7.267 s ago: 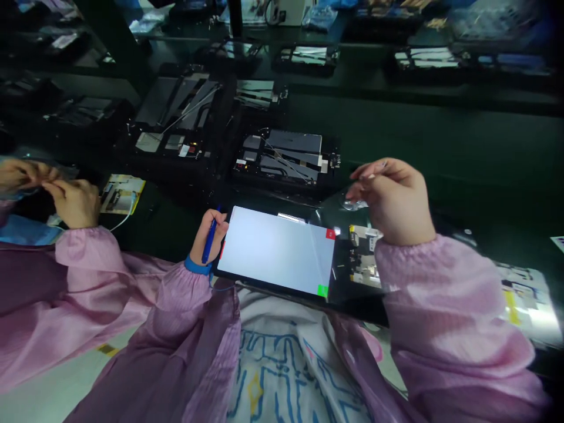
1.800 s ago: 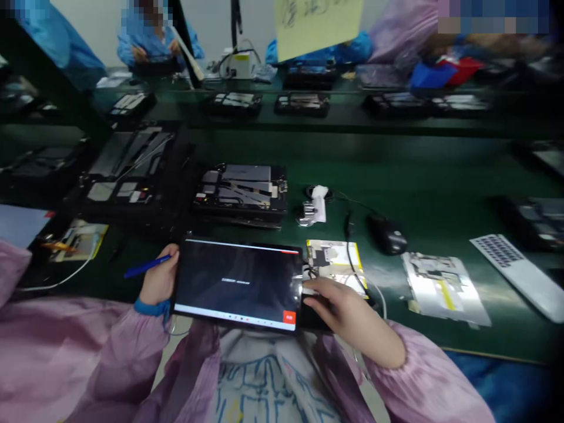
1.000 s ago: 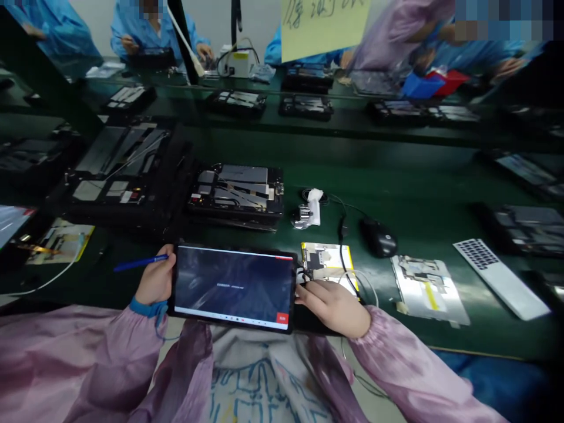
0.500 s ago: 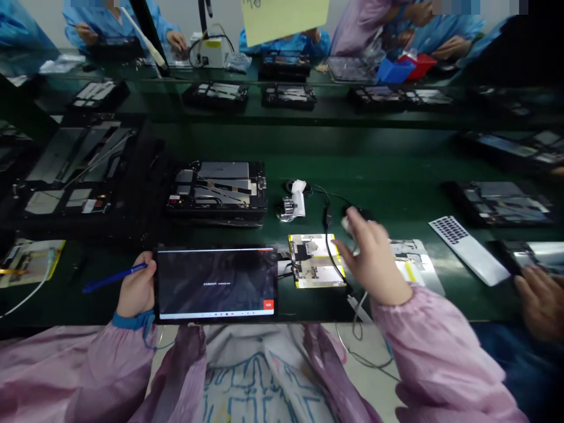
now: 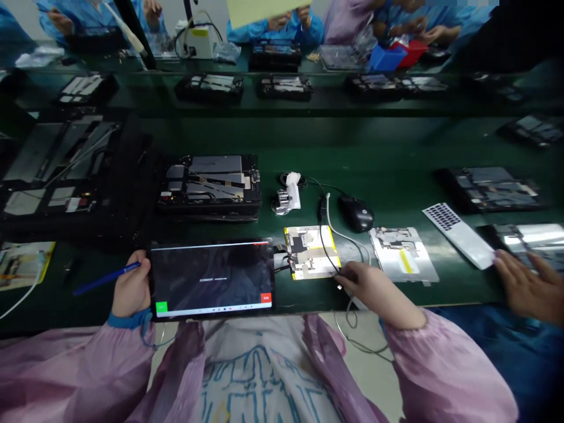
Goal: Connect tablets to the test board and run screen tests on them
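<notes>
Green bench [image 5: 400, 182] fills most of the view; tablet [image 5: 211, 267] at its near edge, dark screen, green and red corner buttons. Stacked black units [image 5: 209, 188] behind it. Yellow-edged board [image 5: 311, 252] just right of tablet, leads between. Hands apart: right hand [image 5: 365, 282] pinching, left hand [image 5: 132, 288] clamped on tablet's left edge. Blue pen [image 5: 106, 279] tucked in left too. Black cable [image 5: 322, 210] crosses board, end in right's fingers
</notes>
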`<state>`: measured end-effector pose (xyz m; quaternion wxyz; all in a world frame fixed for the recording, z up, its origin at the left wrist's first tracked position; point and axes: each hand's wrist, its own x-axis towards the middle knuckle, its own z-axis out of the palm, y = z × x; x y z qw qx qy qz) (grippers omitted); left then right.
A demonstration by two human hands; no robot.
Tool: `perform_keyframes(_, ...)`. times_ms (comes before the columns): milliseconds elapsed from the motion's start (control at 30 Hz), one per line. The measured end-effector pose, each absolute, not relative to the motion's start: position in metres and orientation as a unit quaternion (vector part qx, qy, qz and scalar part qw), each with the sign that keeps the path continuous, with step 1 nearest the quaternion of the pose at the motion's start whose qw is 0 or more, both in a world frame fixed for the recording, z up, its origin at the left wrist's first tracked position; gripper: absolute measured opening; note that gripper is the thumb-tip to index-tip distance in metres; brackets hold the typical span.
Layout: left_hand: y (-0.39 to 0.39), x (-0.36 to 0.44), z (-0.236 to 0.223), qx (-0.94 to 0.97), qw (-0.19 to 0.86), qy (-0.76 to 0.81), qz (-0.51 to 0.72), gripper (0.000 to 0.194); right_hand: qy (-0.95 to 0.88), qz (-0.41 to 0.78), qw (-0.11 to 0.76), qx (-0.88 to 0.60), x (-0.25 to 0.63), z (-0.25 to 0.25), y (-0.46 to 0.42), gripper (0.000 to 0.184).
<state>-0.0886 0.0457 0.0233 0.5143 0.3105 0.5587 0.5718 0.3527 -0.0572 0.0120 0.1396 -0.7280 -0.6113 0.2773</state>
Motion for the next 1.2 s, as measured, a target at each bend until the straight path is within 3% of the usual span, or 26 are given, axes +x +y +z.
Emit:
perform_keyframes(167, 0.043, -0.088, 0.026, 0.326, 0.526, 0.548, 0.563, 0.043, -0.412, 0.556, 0.401, -0.6, 0.292, 0.031, -0.042, 0.039)
perform_keyframes(300, 0.044, -0.088, 0.026, 0.328, 0.522, 0.548, 0.565, 0.045, -0.325, 0.616, 0.501, -0.514, 0.247, 0.03, -0.028, 0.044)
perform_keyframes(600, 0.045, -0.083, 0.03, 0.314, 0.494, 0.576, 0.57, 0.05, -0.207, 0.678, 0.539, -0.455, 0.238, 0.014, -0.034, 0.041)
perform_keyframes(1200, 0.042, -0.08, 0.03, 0.313, 0.506, 0.561, 0.576, 0.048, -0.213, 0.686, 0.524, -0.458, 0.237, 0.022, -0.038, 0.044)
